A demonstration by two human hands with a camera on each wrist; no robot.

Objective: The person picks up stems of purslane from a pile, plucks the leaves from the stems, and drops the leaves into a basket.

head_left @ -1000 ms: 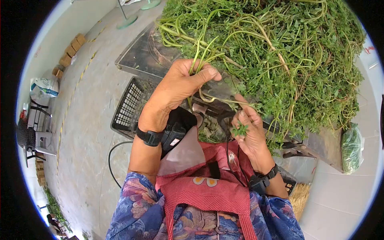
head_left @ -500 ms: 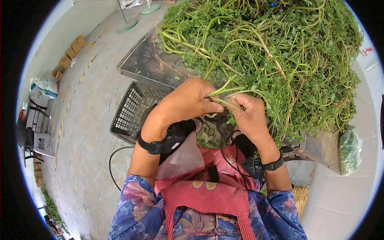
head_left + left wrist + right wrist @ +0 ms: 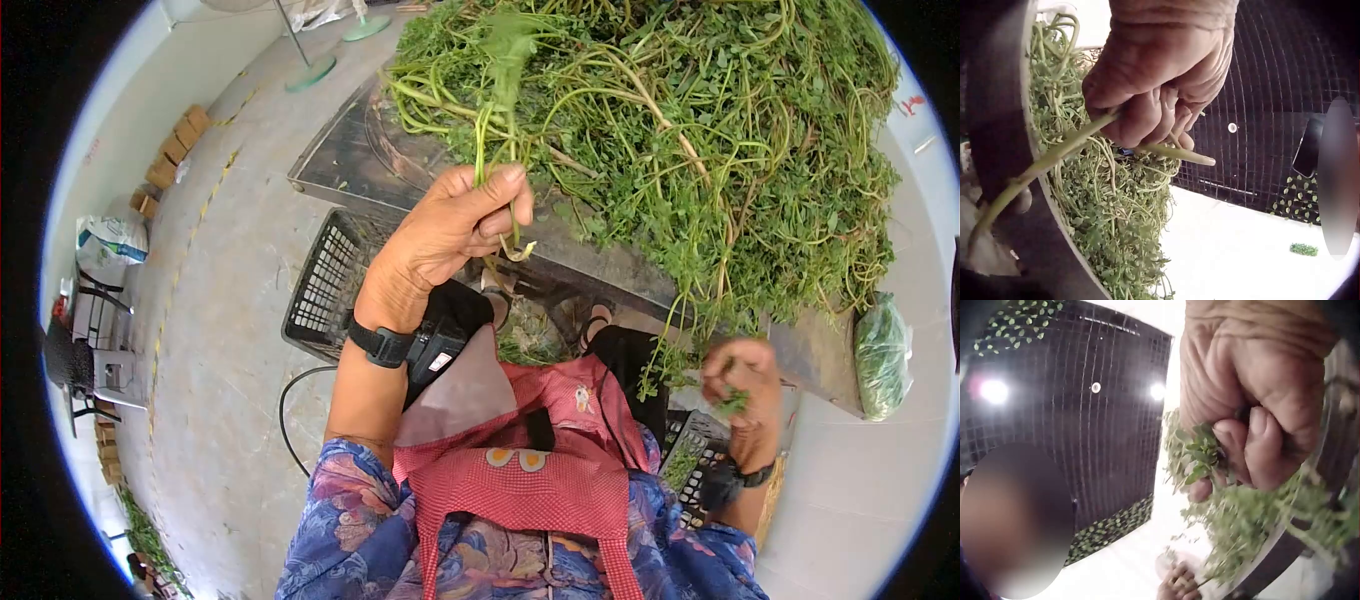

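Observation:
My left hand (image 3: 445,225) grips a few long green stems (image 3: 481,140) at the near edge of the table. Their leafy ends point away over the big heap of greens (image 3: 780,170). In the left wrist view, cut stem ends (image 3: 1194,155) stick out past the curled fingers. Off to the right, my right hand (image 3: 745,385), blurred, is curled round a small leafy sprig (image 3: 733,402). Its green leaves (image 3: 1204,453) poke out between the fingers in the right wrist view. The two hands are well apart.
The dark table (image 3: 335,160) bears the heap, with strands hanging over its front edge. A black crate (image 3: 320,290) stands below at left; another crate (image 3: 690,485) with greens is by the right forearm. A plastic bag of greens (image 3: 883,365) hangs at the table's right corner.
The hands came together on the stems, then parted. My right hand has swung right and nearer the body with a sprig, while the left has lifted slightly with the stems.

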